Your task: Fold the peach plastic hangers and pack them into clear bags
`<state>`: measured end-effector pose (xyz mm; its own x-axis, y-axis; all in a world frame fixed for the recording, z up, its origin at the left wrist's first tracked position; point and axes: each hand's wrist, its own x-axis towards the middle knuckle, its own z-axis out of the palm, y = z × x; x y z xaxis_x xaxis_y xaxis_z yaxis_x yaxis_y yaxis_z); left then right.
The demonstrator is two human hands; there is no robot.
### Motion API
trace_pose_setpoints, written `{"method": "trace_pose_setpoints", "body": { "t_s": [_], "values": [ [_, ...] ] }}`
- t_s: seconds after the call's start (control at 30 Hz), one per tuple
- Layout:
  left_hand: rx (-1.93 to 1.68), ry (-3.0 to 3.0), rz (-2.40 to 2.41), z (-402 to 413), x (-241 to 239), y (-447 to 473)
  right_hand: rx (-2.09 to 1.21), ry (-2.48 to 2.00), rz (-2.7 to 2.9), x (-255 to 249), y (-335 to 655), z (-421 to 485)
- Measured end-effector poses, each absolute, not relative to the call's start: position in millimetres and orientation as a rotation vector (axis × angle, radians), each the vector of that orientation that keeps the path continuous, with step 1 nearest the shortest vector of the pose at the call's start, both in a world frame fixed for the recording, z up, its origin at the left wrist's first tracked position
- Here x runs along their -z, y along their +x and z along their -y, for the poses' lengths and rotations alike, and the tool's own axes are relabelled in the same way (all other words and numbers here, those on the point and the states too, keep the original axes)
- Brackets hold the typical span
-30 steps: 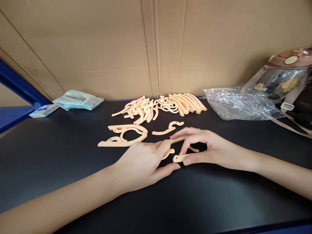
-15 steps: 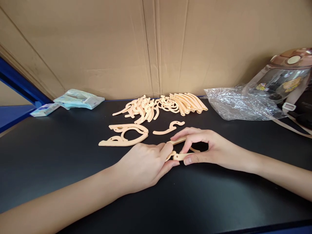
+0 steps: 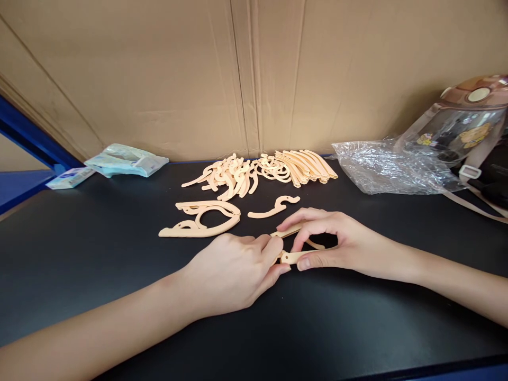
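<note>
Both my hands are on a peach-coloured plastic folding hanger [image 3: 294, 257] low over the black table. My right hand [image 3: 337, 241] grips its two arms, thumb on the near one and fingertips on the far one. My left hand [image 3: 238, 270] pinches a small piece at the hanger's left end; the fingers hide most of that piece. Just beyond the hands lies a loose hanger hook [image 3: 272, 210]. Left of the hook rests a folded hanger [image 3: 202, 231], its arms joined at the right end around a curved inner part.
Behind are a heap of loose hooks [image 3: 234, 174], a group of ring-like parts [image 3: 273, 168] and a stack of hanger arms [image 3: 307, 166]. A blue tissue pack [image 3: 127, 161] lies back left. Clear plastic wrap [image 3: 373, 166] and a strapped bottle [image 3: 460, 127] stand right, before a cardboard wall [image 3: 178, 79].
My left fingers have closed further over the small piece at the hanger's end, hiding more of it. My right hand keeps its hold; the whole view has shifted slightly.
</note>
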<state>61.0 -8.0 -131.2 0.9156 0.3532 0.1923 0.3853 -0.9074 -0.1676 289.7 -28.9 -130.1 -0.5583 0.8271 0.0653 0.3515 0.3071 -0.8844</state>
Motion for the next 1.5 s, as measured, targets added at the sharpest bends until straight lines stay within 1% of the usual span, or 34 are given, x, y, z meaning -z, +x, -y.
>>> {"method": "trace_pose_setpoints", "body": {
  "t_s": [0.33, 0.67, 0.8, 1.0, 1.23, 1.33, 1.5],
  "values": [
    [0.289, -2.844, 0.511, 9.7, 132.5, 61.2, -1.176, -1.014, 2.091, 127.6, 288.4, 29.9],
    [0.496, -2.913, 0.455, 8.4, 130.5, 62.0, -1.067, -1.025, 2.19, 127.9, 289.9, 29.9],
    [0.48, -2.927, 0.368, 7.3, 127.2, 62.5, -1.104, -1.034, 2.119, 126.9, 289.3, 27.6],
    [0.4, -2.907, 0.26, 7.8, 125.4, 62.5, -1.155, -1.106, 1.841, 134.2, 292.3, 23.9],
    [0.404, -2.988, 0.177, 7.2, 126.3, 60.1, -1.144, -1.121, 1.831, 134.8, 289.6, 26.8],
    [0.404, -2.999, 0.204, 6.5, 127.7, 59.0, -1.048, -1.138, 1.875, 134.5, 288.9, 28.8],
    [0.492, -3.04, 0.241, 6.0, 129.7, 57.5, -0.577, -1.119, 2.114, 136.1, 292.0, 27.9]
  ]
}}
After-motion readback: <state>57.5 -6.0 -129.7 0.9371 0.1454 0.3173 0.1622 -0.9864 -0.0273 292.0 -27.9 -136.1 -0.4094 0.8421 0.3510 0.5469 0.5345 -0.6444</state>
